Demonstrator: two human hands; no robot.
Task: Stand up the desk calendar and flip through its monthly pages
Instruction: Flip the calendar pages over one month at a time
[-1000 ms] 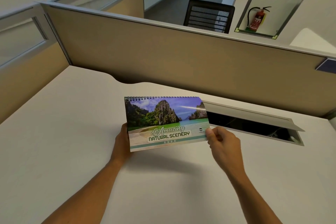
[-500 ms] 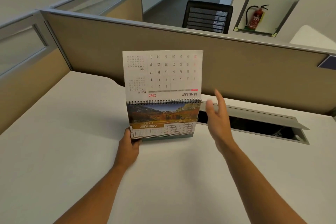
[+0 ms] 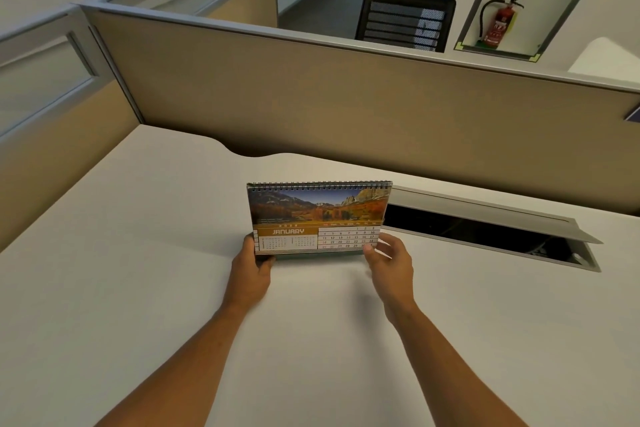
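The desk calendar (image 3: 318, 215) stands upright on the white desk (image 3: 138, 253), spiral binding on top. It shows the January page, an autumn mountain photo above the date grid. My left hand (image 3: 251, 270) grips its lower left corner, thumb on the front. My right hand (image 3: 389, 262) is at the lower right corner, slightly blurred. Its thumb lies over the page corner and its fingers curl just behind the right edge.
An open cable tray with a raised grey lid (image 3: 485, 218) lies in the desk right behind and to the right of the calendar. Beige partition walls (image 3: 311, 107) close off the back and left. A black chair (image 3: 405, 19) and a fire extinguisher (image 3: 498, 22) are beyond.
The cover page, held upright half a second ago, has gone over the back, so January faces me. My right hand dropped from mid-air to the lower right corner. The left hand kept its grip.
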